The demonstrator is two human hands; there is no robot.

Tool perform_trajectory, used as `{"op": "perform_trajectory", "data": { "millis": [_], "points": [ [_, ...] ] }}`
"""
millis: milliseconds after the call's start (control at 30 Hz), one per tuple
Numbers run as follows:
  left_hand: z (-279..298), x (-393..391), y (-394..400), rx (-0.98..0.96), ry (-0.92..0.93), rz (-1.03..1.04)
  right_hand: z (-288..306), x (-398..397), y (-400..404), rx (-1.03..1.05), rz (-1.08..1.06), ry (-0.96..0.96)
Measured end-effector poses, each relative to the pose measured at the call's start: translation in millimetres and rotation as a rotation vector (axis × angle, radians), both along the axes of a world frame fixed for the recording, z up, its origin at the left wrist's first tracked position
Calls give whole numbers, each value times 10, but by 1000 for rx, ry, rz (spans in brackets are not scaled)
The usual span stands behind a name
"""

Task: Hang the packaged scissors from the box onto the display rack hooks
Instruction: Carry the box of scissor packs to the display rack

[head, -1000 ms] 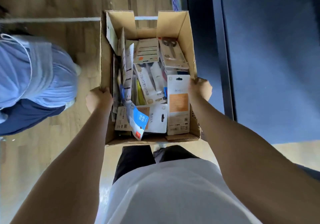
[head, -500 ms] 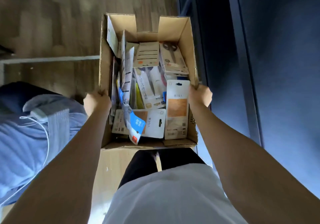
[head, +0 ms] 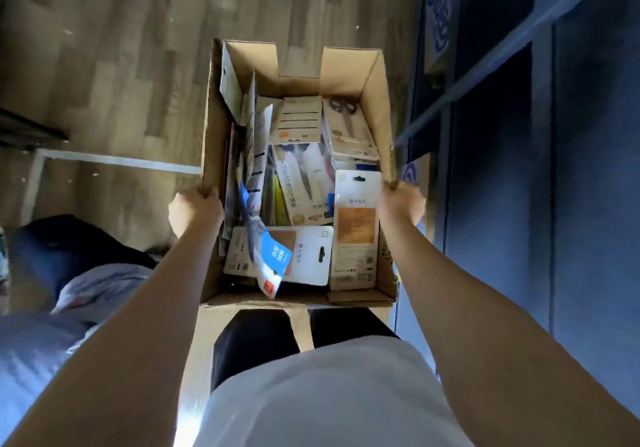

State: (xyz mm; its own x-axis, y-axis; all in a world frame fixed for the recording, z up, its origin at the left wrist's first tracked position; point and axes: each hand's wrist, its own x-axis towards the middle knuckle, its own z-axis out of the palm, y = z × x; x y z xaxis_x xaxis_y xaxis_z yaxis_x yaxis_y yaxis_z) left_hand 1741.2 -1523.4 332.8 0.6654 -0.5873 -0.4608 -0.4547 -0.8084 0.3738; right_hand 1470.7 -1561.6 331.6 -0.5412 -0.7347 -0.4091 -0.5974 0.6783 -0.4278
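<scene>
An open cardboard box (head: 346, 76) is held out in front of the person over a wood-plank floor (head: 121, 65), its flaps standing up. The left hand (head: 194, 209) grips the box's left wall at the rim, fingers curled over the cardboard edge; the right hand (head: 401, 200) is clamped the same way on the right wall. Inside lie the packaged scissors (head: 349, 128), a loose jumble of carded packs (some flat, some standing on edge along the left wall). One pack at the far right shows a dark-handled pair through its front; a white card with an orange panel (head: 355, 228) lies against the right wall just beside the right hand, and a blue-labelled pack (head: 273, 256) rests tilted across the near ones. To the right stands dark blue shelving (head: 519, 135). Another person's light blue clothing (head: 41, 325) fills the lower left.
</scene>
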Motion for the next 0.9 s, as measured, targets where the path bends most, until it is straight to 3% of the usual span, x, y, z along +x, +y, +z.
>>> {"op": "perform_trajectory", "data": {
  "millis": [267,900],
  "points": [
    [25,327,-1168,-28,40,115,70,431,-1533,-38,112,38],
    [108,2196,-3744,-7,36,134,84,2279,-4200,3,210,46]
  ]
}}
